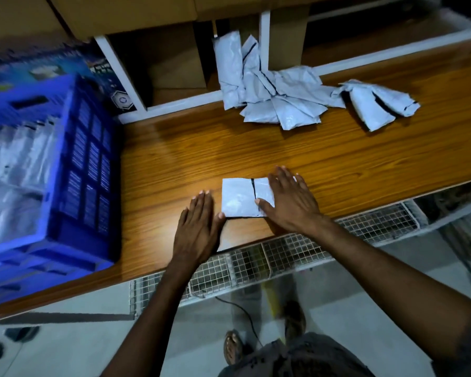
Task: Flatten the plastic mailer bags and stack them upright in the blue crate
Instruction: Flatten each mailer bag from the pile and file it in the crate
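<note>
A grey plastic mailer bag (238, 198) with a black strip lies flat on the wooden table (337, 161) near its front edge. My right hand (288, 200) presses flat on the bag's right half, fingers straight. My left hand (199, 224) lies flat on the table just left of the bag, its thumb touching the bag's lower left corner. The blue crate (87, 164) stands at the left of the table with several grey mailers (14, 172) inside it. A pile of crumpled mailers (269, 99) lies at the back, and a smaller crumpled bunch (375, 104) to its right.
White shelf frames (125, 85) and cardboard boxes (147, 14) rise behind the table. A printed blue box (44, 66) stands behind the crate. Wire mesh baskets (283, 257) hang under the table's front edge. My feet and a cable show on the floor below.
</note>
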Demonstrator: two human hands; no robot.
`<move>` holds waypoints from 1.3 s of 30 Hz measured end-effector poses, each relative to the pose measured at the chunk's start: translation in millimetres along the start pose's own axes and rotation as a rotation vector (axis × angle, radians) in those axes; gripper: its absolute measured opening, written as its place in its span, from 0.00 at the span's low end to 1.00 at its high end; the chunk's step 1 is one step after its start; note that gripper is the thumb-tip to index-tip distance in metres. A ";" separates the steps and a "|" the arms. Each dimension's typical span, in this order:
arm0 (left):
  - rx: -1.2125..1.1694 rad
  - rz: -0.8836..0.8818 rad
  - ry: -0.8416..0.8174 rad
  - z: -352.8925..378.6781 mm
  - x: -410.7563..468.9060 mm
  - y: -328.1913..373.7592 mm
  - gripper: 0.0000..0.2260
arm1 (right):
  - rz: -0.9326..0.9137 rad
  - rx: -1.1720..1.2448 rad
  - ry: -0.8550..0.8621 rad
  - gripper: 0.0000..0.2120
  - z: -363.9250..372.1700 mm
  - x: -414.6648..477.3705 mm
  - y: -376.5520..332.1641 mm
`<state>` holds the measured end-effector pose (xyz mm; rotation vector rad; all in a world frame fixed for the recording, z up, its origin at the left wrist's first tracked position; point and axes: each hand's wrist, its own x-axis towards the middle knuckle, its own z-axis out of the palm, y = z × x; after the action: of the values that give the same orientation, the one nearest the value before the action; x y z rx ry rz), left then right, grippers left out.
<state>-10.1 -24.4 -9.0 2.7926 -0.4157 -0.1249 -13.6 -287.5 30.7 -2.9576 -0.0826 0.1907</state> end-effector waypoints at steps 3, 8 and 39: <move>0.022 0.048 0.002 -2.0 -18.4 -19.6 0.31 | -0.172 -0.047 -0.085 0.44 8.3 -3.7 -4.2; 0.015 0.067 0.061 -1.3 -36.3 -26.2 0.29 | -0.126 -0.074 -0.145 0.50 22.1 -32.9 -18.1; -0.371 -0.244 1.109 -223.4 -161.6 -197.1 0.14 | -0.626 0.010 0.460 0.35 -112.4 -60.5 -339.1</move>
<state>-81.9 268.3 146.0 2.0995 0.2099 1.1027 -73.5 22.4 208.5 -2.7149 -0.9070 -0.5589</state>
